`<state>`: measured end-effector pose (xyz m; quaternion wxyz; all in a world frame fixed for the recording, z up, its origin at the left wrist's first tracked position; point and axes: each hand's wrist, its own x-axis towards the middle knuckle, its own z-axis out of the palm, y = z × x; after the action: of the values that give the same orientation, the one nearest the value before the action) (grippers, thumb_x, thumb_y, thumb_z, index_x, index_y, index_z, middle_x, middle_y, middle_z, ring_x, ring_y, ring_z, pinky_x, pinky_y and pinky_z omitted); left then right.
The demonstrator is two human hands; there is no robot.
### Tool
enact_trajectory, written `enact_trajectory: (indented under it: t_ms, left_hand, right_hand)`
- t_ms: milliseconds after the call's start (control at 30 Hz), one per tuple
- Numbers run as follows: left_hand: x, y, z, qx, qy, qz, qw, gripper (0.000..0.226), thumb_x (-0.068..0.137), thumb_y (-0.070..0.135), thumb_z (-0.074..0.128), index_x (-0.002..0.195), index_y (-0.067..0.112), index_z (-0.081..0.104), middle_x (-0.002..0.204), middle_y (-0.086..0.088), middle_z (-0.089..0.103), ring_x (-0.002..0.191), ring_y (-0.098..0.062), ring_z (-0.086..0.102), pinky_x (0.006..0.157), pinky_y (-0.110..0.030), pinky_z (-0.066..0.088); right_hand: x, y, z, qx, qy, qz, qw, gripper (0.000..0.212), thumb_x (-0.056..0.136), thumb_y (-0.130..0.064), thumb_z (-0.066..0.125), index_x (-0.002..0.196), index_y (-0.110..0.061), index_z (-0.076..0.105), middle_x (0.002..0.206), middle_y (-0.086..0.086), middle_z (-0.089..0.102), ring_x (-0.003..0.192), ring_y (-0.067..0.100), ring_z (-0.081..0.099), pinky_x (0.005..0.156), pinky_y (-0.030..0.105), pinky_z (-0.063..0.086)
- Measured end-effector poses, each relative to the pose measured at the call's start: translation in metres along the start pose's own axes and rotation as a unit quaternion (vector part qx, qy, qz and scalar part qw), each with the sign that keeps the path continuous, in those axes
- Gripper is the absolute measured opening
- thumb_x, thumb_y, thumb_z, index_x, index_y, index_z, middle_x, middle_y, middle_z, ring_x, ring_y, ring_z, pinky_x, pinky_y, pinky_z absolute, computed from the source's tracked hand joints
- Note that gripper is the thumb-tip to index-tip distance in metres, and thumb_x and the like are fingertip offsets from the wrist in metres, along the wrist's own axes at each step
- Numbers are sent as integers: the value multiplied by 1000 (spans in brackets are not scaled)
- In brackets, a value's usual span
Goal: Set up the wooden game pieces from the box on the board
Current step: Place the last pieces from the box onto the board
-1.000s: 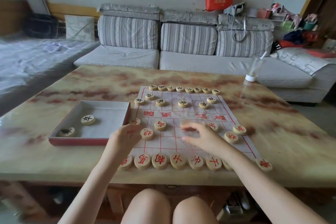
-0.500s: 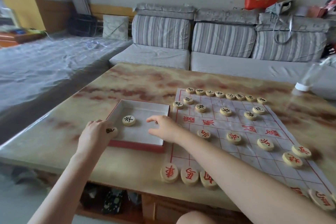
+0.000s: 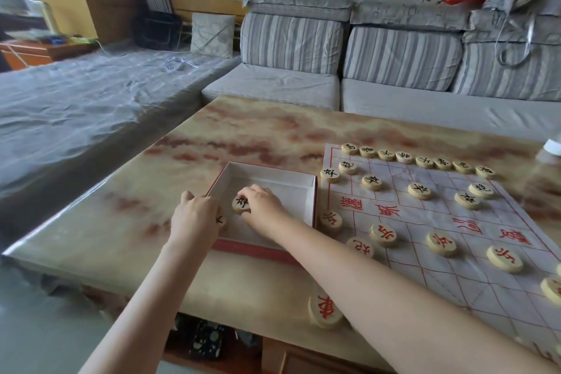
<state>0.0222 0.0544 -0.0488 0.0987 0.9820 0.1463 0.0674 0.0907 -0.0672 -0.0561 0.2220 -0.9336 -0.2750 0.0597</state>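
Under the curled fingertips of the right hand (image 3: 262,205), a round wooden black-marked piece (image 3: 240,206) lies pinched inside the shallow white box (image 3: 273,176). Just left of them the left hand (image 3: 194,217) curls over the box's corner, hiding most of a second piece (image 3: 220,219); whether it grips is unclear. Right of both hands, flat discs (image 3: 383,234) dot the creased paper board (image 3: 425,217) on a glossy marbled table (image 3: 243,136).

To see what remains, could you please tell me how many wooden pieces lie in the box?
2. A black-marked piece in the box, pinched by the right hand; a second piece at its left wall, mostly under the left hand. Hands may hide more.
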Motion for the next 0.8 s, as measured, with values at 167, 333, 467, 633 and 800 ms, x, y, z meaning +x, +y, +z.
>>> enact_trajectory:
  t_ms: [167,333,467,633,800]
  left_hand:
    - [-3,-2,5,-50,36,-2,998,27,69,24,70,96,23,66,89,-1,64,97,-25,42,72,-32,48]
    - [-9,12,-2,-125,66,-17,990,34,69,27,74,101,20,67,97,-6,62,96,-29,53,76,-32,45]
    - [-9,34,-14,-180,86,-2,980,44,65,25,79,106,20,64,106,-5,58,95,-29,58,76,-32,43]
    - [-2,77,-15,-239,95,57,965,48,63,20,81,108,16,65,112,-6,60,101,-28,58,85,-35,46]
    - [-1,133,-14,-271,64,93,956,47,66,22,80,111,16,65,113,-6,58,101,-26,58,85,-32,46]
  right_hand:
    - [-7,8,-5,45,18,6,999,31,85,-19,59,114,-13,51,120,11,55,114,28,49,92,35,43]
    - [-15,12,-18,97,59,17,993,26,82,-20,60,107,-12,56,116,9,59,108,25,53,83,31,44]
    - [-23,24,-43,175,90,27,980,36,79,-23,68,111,-12,56,114,7,61,103,21,57,84,29,46]
    - [-42,60,-81,182,120,34,975,39,75,-24,72,110,-15,56,110,5,63,100,20,60,88,34,48]
    - [-69,107,-108,178,138,58,973,45,77,-28,72,116,-13,55,114,3,60,100,13,54,91,31,46]
